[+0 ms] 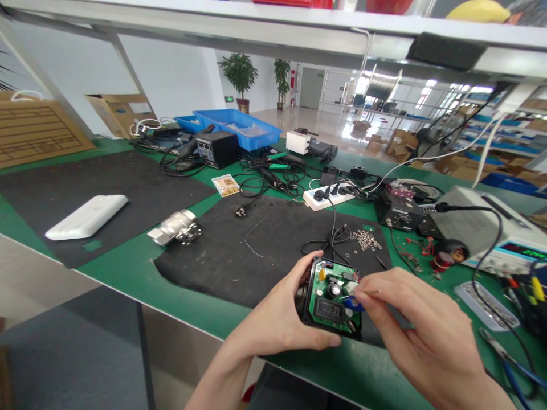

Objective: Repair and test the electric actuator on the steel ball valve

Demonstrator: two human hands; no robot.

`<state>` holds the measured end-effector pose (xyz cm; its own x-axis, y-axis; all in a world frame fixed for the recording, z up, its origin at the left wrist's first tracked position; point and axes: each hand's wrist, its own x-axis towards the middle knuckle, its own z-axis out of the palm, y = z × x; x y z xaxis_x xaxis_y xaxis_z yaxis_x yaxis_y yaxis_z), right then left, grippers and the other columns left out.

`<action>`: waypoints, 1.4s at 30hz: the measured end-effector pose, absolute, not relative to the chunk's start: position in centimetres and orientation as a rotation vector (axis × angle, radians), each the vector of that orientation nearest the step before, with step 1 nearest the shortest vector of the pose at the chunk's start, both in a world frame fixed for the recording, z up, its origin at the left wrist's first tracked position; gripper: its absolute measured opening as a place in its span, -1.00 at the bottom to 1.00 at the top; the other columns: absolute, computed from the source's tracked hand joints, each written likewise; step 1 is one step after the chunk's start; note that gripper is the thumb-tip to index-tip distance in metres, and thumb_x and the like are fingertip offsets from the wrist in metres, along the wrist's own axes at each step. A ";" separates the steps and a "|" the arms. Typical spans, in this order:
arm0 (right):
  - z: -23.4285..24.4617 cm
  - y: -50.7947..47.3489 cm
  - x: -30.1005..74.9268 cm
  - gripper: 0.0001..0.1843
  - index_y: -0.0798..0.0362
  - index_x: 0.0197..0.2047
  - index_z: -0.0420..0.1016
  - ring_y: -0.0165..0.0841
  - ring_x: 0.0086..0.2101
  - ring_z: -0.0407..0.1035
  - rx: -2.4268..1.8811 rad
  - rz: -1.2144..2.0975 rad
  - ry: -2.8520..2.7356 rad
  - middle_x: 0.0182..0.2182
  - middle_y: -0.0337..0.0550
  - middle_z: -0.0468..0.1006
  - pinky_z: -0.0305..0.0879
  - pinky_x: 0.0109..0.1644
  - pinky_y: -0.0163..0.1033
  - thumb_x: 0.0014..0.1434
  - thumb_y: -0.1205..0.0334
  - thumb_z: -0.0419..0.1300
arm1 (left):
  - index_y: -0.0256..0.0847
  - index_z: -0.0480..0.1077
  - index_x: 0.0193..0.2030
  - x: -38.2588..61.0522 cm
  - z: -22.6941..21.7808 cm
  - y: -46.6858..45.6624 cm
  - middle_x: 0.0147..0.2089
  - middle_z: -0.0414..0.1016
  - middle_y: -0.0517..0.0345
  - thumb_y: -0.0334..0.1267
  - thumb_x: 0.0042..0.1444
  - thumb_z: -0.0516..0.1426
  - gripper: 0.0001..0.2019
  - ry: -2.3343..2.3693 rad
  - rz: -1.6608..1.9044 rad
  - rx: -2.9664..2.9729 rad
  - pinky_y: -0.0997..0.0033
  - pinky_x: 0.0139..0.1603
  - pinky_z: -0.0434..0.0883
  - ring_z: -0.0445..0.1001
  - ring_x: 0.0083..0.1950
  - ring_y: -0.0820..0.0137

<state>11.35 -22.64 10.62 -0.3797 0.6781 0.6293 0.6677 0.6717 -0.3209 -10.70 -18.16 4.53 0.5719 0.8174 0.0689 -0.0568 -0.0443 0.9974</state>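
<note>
My left hand grips a black square housing from its left side, thumb along the lower edge. Inside the housing sits a green circuit board with a round capacitor, a black block and a blue part. My right hand is closed in a pinch at the board's right edge. From between its fingertips pokes a thin rod-like piece, whose kind I cannot make out. The fingertips cover part of the board. Just behind the housing, a pile of small metal nuts or rings lies on the black mat.
A metal valve and a white case lie to the left. Behind are a power strip, cables and a blue bin. At right stand a power supply, a parts box and pliers. A shelf spans overhead.
</note>
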 end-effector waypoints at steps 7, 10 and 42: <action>9.3 -23.7 10.8 -0.81 0.11 -0.05 0.53 -0.43 -0.23 0.48 -1.028 -0.151 -2.079 -0.16 -0.15 0.64 0.39 -0.15 -0.31 0.29 0.50 0.25 | 0.16 0.03 0.48 -10.5 4.4 -18.3 0.35 0.37 0.14 -0.40 -0.21 0.53 0.16 0.656 0.818 1.397 0.10 0.38 0.35 0.41 0.33 0.10; 9.0 -24.0 10.4 -0.82 0.10 -0.06 0.54 -0.46 -0.21 0.49 -1.049 -0.145 -2.016 -0.17 -0.17 0.65 0.40 -0.12 -0.35 0.29 0.50 0.26 | 0.14 0.03 0.48 -10.6 4.4 -18.3 0.32 0.40 0.14 -0.41 -0.20 0.52 0.16 0.649 0.819 1.386 0.09 0.39 0.35 0.42 0.32 0.10; 7.6 -25.9 10.2 -0.73 0.20 -0.13 0.57 -0.31 -0.27 0.60 -0.954 -0.485 -2.007 -0.17 -0.13 0.73 0.50 -0.22 -0.24 0.11 0.59 0.41 | 0.14 0.03 0.48 -10.7 4.7 -18.3 0.38 0.33 0.13 -0.40 -0.18 0.52 0.14 0.683 0.832 1.444 0.17 0.35 0.35 0.41 0.32 0.12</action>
<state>10.17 -25.89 7.60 -0.3575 0.4474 0.8198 0.7721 0.6354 -0.0101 -10.68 -18.29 4.72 0.5613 0.8231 0.0859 -0.0764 -0.0519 0.9957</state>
